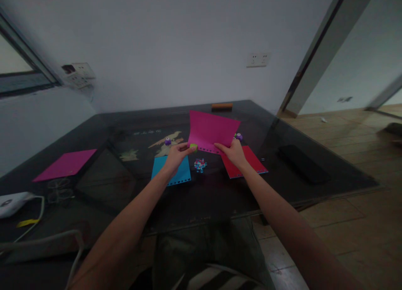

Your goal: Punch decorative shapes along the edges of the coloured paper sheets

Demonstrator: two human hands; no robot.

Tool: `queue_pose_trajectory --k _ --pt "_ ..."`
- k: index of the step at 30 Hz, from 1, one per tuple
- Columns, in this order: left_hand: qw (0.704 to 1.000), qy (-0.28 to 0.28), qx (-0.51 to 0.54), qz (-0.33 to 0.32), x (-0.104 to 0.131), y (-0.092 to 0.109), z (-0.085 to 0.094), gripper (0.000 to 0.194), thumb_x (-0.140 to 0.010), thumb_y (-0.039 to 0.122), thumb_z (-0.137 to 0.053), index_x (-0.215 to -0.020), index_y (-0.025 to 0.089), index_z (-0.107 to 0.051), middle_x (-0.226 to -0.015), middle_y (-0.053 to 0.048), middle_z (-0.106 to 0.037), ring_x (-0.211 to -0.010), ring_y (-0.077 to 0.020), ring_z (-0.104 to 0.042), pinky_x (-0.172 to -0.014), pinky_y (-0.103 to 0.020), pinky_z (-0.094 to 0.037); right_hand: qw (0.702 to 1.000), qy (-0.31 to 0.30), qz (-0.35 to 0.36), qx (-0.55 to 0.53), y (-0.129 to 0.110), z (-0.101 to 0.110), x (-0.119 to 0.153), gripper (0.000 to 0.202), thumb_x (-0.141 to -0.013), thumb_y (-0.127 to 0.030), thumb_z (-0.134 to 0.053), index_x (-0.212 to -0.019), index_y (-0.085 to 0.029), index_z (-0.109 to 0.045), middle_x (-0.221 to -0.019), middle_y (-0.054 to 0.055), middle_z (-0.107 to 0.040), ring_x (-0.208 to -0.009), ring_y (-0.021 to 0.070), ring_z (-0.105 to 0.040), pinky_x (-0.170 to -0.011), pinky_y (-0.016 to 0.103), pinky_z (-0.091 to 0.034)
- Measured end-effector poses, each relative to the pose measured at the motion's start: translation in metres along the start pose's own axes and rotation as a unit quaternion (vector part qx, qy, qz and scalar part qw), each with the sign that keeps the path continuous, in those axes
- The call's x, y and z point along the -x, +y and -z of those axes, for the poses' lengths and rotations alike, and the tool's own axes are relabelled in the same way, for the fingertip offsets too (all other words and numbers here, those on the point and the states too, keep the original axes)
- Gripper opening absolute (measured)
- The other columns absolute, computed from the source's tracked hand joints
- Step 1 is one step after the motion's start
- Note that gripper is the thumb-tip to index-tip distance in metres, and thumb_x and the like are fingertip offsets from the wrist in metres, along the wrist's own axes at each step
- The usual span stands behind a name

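Note:
A magenta sheet of paper [213,129] is held up over the table, with a row of punched holes along its lower edge. My left hand [178,156] is closed on a small green paper punch [193,147] at the sheet's lower left corner. My right hand [231,152] pinches the lower right part of the same sheet. Below the sheet lies a little heap of punched paper bits [200,165]. Blue paper [180,175] with a punched edge lies partly under my left forearm. Red paper [248,162] lies beneath my right hand.
One purple punch [167,141] sits left of the sheet, another [239,137] behind my right hand. A brown cylinder [222,106] lies near the wall, a black case [301,163] at right. Another magenta sheet [65,165] and a white device with a cable [14,204] are at left.

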State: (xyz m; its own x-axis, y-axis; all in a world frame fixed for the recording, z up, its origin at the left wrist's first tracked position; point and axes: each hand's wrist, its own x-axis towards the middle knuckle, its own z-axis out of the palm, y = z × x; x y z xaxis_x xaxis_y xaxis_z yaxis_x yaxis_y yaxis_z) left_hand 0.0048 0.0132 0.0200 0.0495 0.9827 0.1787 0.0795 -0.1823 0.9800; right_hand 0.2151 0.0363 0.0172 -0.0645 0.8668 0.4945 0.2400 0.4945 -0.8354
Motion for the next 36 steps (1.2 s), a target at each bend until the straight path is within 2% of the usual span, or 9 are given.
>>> queue_pose_trajectory --k 15,19,31,36 --pt "1.000 -0.003 -0.006 0.004 0.0014 0.0036 -0.0005 0.020 -0.067 0.032 -0.067 -0.082 0.019 -0.070 -0.093 -0.007 -0.071 -0.096 -0.0266 -0.061 -0.091 -0.045 -0.042 1.000 -0.004 -0.002 -0.002 0.0029 0.0008 -0.0003 0.025 -0.070 -0.034 -0.067 -0.086 -0.016 -0.068 -0.092 0.009 -0.070 -0.084 0.0249 -0.065 -0.082 0.039 -0.050" --pt "1.000 -0.004 -0.009 0.003 0.0024 0.0040 -0.0005 0.024 -0.068 0.034 -0.067 -0.086 0.017 -0.070 -0.096 -0.008 -0.070 -0.098 -0.0263 -0.061 -0.091 -0.044 -0.042 1.000 -0.005 -0.005 -0.004 0.0011 0.0010 -0.0001 0.026 -0.069 -0.034 -0.067 -0.086 -0.015 -0.068 -0.092 0.010 -0.070 -0.085 0.0244 -0.065 -0.082 0.038 -0.050" --pt "1.000 0.012 -0.006 0.004 0.0027 -0.0010 -0.0037 0.028 -0.068 0.033 -0.066 -0.090 0.016 -0.070 -0.098 -0.010 -0.070 -0.098 -0.0262 -0.062 -0.088 -0.041 -0.044 1.000 -0.002 -0.007 -0.004 -0.0007 0.0018 -0.0006 0.024 -0.069 -0.035 -0.067 -0.083 -0.015 -0.067 -0.090 0.009 -0.070 -0.084 0.0240 -0.064 -0.082 0.038 -0.050" --pt "1.000 0.012 0.023 -0.013 0.0034 -0.0037 -0.0074 0.027 -0.067 0.033 -0.067 -0.089 0.016 -0.069 -0.097 -0.008 -0.070 -0.097 -0.0255 -0.062 -0.091 -0.041 -0.043 1.000 -0.003 0.000 -0.008 -0.0005 0.0057 -0.0017 0.025 -0.069 -0.034 -0.067 -0.087 -0.017 -0.067 -0.094 0.008 -0.070 -0.087 0.0234 -0.064 -0.085 0.038 -0.049"
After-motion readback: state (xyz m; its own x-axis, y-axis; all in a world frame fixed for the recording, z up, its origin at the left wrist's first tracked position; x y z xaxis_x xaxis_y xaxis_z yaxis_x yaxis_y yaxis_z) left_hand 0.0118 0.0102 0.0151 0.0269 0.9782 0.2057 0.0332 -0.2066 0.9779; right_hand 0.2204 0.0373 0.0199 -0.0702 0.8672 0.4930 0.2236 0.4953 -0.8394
